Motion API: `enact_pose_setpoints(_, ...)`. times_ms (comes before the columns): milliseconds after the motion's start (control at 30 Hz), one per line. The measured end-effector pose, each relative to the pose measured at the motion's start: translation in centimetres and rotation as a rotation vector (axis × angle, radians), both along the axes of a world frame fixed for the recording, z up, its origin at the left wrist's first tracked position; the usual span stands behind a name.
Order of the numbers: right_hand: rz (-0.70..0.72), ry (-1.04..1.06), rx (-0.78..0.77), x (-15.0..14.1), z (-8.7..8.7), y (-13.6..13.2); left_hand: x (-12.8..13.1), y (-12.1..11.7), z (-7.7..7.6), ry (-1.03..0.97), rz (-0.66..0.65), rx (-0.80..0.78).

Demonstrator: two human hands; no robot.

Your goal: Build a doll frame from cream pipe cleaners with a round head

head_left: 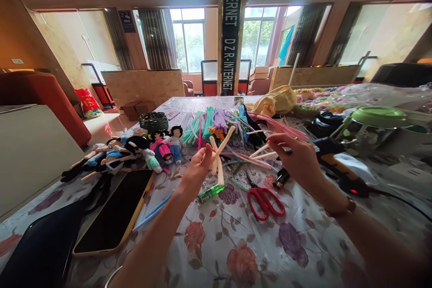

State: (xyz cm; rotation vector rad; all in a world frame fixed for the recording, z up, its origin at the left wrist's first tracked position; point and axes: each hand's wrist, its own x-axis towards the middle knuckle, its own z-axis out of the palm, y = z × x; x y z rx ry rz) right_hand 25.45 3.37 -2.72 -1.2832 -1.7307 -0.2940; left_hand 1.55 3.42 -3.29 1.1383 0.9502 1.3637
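My left hand (201,162) is closed around a cream pipe-cleaner piece (221,155), whose strands cross and stick out like limbs. To its right my right hand (295,155) hovers above the table, thumb and fingertips pinched together. Whether anything is between them I cannot make out; pale pipe-cleaner strands (259,158) lie close by, behind the fingers. Below the held piece rests a green lighter (212,193). Red-handled scissors (266,202) lie between my hands, blades pointing away. A black object (281,178) sits just under my right hand.
Bundled coloured pipe cleaners (219,121) lie at the back centre. Small dolls (175,141) and a wire coil (153,121) are at left, near a phone (114,216). A glue gun (337,168) with a cord and a green-topped container (380,119) stand right.
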Motion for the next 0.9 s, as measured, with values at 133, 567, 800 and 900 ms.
enact_pose_setpoints(133,0.037,-0.058,-0.002,0.0,0.2,-0.2,-0.2,0.1,0.0,0.06,-0.066,-0.024)
enact_pose_setpoints(567,0.218,-0.199,-0.246,0.1,-1.4,0.8,0.0,0.5,-0.4,0.058,-0.14,-0.029)
enact_pose_setpoints(800,0.182,0.026,-0.32,-0.5,-0.9,0.3,0.0,0.1,0.0,0.014,-0.176,-0.101)
enact_pose_setpoints(900,0.195,0.095,-0.357,-0.3,-1.0,0.5,0.1,0.1,0.0,-0.017,-0.173,-0.104)
